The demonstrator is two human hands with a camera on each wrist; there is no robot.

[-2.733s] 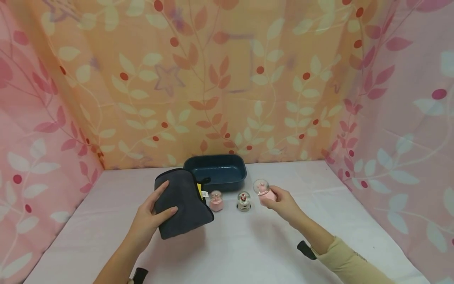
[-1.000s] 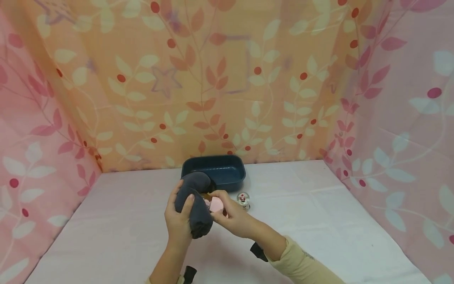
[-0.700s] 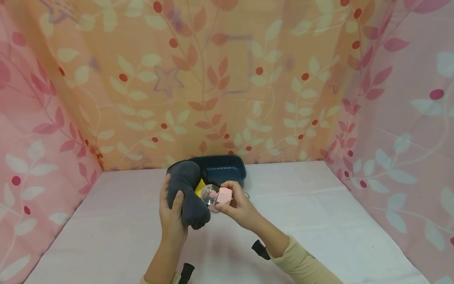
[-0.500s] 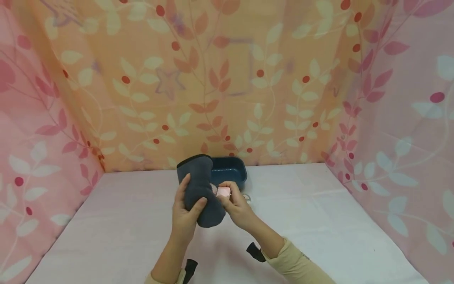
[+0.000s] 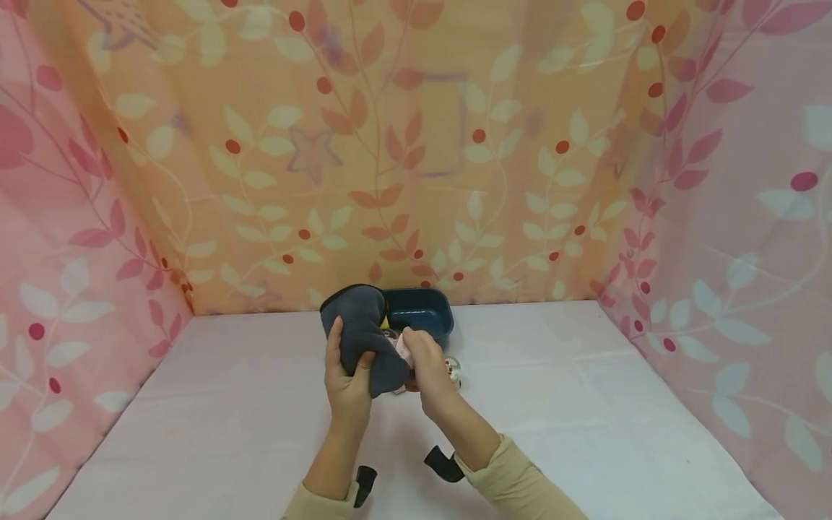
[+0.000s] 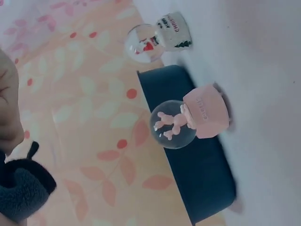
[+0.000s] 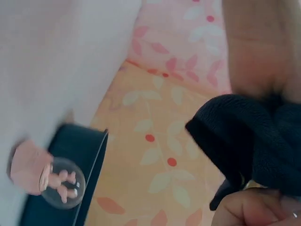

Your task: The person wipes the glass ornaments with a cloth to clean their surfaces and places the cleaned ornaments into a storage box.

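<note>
My left hand [image 5: 351, 386] grips a folded dark grey cloth [image 5: 356, 318] with black edging, its thumb lying across the near side. A hanging loop shows at the cloth's edge [image 6: 40, 176] in the left wrist view. Against the cloth's right side my right hand [image 5: 434, 372] holds a snow globe by its pink base [image 5: 404, 350]; the cloth and fingers hide most of it. Below and beyond the hands stands a second pink-based snow globe [image 6: 207, 113] with a pink figure inside. A white-based snow globe [image 6: 174, 32] with a Santa figure stands to its right.
A dark blue rectangular container [image 5: 422, 310] sits at the back of the white-covered table [image 5: 585, 404], behind the snow globes. Leaf-patterned fabric [image 5: 416, 159] closes off the back and both sides.
My right hand has brought the pink snow globe leftward from the table's right to the cloth, then turned its wrist over. The left hand has moved right, and the cloth is now folded around the globe.
</note>
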